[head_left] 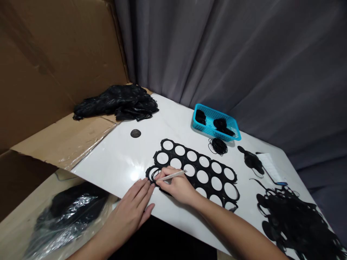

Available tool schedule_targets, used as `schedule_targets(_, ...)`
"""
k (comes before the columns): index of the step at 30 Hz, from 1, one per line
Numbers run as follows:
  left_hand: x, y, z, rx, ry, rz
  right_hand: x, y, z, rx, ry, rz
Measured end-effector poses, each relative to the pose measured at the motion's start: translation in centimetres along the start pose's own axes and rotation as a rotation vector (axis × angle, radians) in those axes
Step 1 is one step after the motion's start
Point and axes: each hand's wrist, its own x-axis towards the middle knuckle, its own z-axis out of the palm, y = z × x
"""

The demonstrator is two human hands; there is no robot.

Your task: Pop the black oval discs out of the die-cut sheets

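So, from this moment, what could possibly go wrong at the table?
The tip of the white tool is close to the fingertips of the left hand, so a slip might poke them. The right hand lies over the holed sheet and could drag it out of place. The black pile reaches close to the right edge of the table, so pieces might slide off.

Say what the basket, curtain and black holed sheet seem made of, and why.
Basket: probably plastic, glossy, given its moulded lattice walls.
Curtain: likely cloth, matte, judging by its soft folds.
Black holed sheet: perhaps rubber or foam; its dull, flat look leaves this open.
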Motion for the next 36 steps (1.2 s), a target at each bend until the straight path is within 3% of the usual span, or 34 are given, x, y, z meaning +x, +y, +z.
schedule_targets(13, 0.5, -0.1, -0.3, -0.003, 0.041, 0.034, -0.2, 0.1, 0.3, -0.076, 0.015, -0.072)
schedule_targets(19, 0.7, -0.2, -0.4, -0.028, 0.053, 0.034, -1.5, 1.2, 1.3, -0.394, -0.034, -0.377)
schedule_targets(22, 0.7, -0.3, -0.3, -0.043, 0.054, 0.04, -0.5, 1.6, 0.6, -0.545, -0.056, -0.457)
schedule_targets(24, 0.6, -0.3, -0.2, -0.031, 0.042, 0.046, 1.3, 1.8, -1.2, -0.568, 0.046, -0.392)
schedule_targets(27, 0.4, -0.5, -0.3, -0.004, 0.029, 0.06, 4.3, 2.0, -5.4, -0.544, 0.391, -0.229)
schedule_targets(29, 0.4, -0.9, -0.7, -0.005, 0.046, 0.073, 5.0, 2.0, -7.8, -0.454, 0.536, -0.149)
schedule_targets(31, 1.1, -1.3, -1.6, -0.05, 0.055, 0.063, 4.3, 1.6, -9.0, -0.276, 0.511, -0.056)
schedule_targets(36, 6.8, -1.8, -4.2, -0.441, -0.044, -0.209, -0.3, -0.4, -8.2, 0.444, 0.128, 0.216)
